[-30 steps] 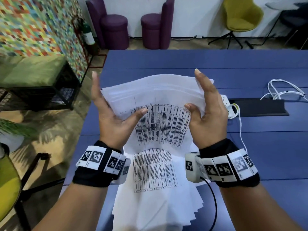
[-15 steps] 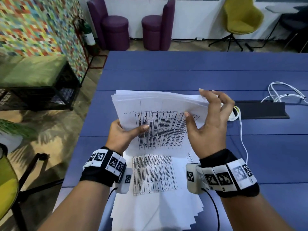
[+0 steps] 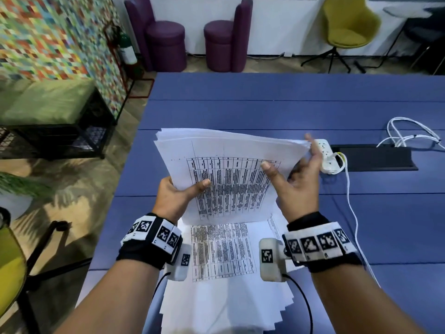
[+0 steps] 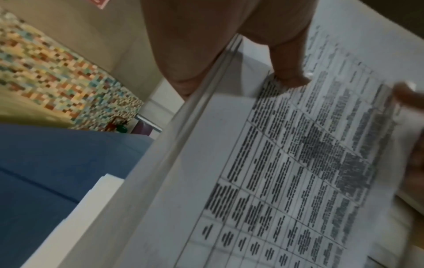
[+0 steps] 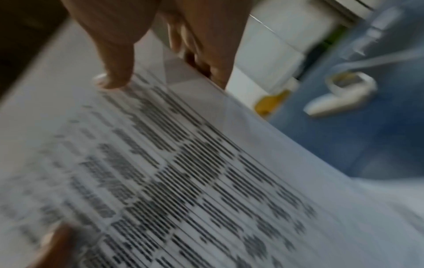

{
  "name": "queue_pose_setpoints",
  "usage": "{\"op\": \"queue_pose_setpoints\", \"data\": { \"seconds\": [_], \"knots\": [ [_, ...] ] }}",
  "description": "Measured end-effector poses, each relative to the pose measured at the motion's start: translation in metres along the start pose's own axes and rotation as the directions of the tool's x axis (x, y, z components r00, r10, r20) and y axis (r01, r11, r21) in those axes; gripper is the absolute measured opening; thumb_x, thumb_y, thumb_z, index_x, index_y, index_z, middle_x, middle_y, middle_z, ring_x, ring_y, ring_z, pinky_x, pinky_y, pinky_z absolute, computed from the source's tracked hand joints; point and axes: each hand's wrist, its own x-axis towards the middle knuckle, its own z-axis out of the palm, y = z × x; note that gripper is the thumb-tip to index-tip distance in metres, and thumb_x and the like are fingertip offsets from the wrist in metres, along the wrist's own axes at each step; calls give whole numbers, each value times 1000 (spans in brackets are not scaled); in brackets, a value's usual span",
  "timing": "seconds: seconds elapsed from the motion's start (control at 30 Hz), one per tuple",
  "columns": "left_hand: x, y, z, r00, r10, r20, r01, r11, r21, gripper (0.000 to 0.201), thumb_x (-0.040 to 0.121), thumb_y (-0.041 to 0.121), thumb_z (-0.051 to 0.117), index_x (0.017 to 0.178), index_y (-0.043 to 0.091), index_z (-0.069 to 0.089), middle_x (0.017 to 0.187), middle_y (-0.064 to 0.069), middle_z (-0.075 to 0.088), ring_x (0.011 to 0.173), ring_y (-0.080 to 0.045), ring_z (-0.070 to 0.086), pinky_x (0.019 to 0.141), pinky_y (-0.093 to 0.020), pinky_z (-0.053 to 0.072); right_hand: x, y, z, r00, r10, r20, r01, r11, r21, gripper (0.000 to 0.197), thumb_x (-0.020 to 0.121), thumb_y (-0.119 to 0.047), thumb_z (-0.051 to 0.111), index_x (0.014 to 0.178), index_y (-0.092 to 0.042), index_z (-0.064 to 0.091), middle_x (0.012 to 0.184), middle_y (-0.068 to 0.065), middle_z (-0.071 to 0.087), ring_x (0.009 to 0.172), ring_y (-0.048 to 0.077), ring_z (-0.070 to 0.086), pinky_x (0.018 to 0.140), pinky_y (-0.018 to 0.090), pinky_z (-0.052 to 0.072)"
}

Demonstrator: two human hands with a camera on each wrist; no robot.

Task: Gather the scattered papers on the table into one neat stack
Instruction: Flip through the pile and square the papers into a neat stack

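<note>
Held tilted above the blue bench [image 3: 240, 112]: a sheaf of papers [image 3: 231, 165], left hand [image 3: 173, 196] pinching the 8 o'clock corner, right hand [image 3: 298, 179] half-open, thumb on top, apparently squaring edges before joining the fanned pile [image 3: 226, 302] at 6 o'clock.

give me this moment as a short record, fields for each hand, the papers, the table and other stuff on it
left hand: grips the near left edge of the held sheaf, thumb on top
right hand: holds the sheaf's right side, thumb on the printed page
held sheaf: lifted off the table, tilted, edges roughly even
papers on table: fanned, edges staggered, not squared
table: blue
power strip: white, right of the sheaf
cables: white, far right
</note>
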Motion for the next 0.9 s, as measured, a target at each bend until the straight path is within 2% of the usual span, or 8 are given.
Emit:
{"op": "queue_pose_setpoints", "data": {
  "seconds": [0.07,0.13,0.27,0.37,0.47,0.57,0.73,0.9],
  "knots": [
    [-3,-1,-1,1000,-18,-9,18,1000,-11,38,57,23,83,86,3,68,77,3,75,77,-8,71,69,-18,55,0,16,-5,959,266,101,-263,964,-47,32,72,-15,79,88,-12,51,74,-2,61,57,-2,59,61,21,49],
    [-4,-4,2,999,-30,-33,31,999,17,61,52,34,89,90,-6,64,82,-9,75,84,-19,73,76,-23,57,2,33,-9,922,366,129,-337,920,-203,52,60,-36,82,56,-9,38,45,-2,47,37,6,37,51,27,39],
    [-3,13,6,999,2,-51,-2,1000,-6,66,53,32,93,93,-4,56,81,-2,66,76,-11,64,78,-20,51,12,25,-7,944,288,160,-281,958,-65,57,60,-38,87,77,9,59,86,23,70,70,26,63,87,43,55],
    [-2,20,0,999,48,-14,-49,996,-81,48,50,9,89,88,-7,64,76,-1,74,73,-10,71,68,-19,55,16,19,-18,951,249,183,-255,967,7,24,68,0,77,83,-14,66,79,-6,74,77,8,69,76,24,56],
    [-7,21,7,997,78,23,-77,996,-48,32,58,8,81,85,10,65,76,6,75,78,-7,72,69,-17,54,2,17,-13,946,268,184,-251,962,-108,37,65,-3,82,52,-19,52,46,-9,57,41,7,51,52,22,46],
    [-11,33,18,984,180,11,-179,982,-59,36,58,15,90,84,15,65,82,6,75,82,-10,71,73,-19,54,-2,4,1,954,229,193,-217,973,-77,30,67,3,79,57,-19,61,60,-6,68,56,9,64,60,21,54],
    [-8,45,3,957,286,-52,-290,952,-98,24,63,5,83,75,9,63,70,12,71,68,-4,67,69,-16,52,9,0,-9,968,236,87,-233,972,-35,58,52,-35,92,74,7,59,62,24,57,66,17,49,74,54,55],
    [-14,-22,-7,993,-114,35,107,981,160,49,59,29,85,53,16,39,40,9,38,34,-7,32,42,-20,30,-26,58,-13,818,568,94,-517,796,-315,43,60,-16,88,55,-14,45,36,-13,44,32,6,37,48,23,36]
  ]
}}
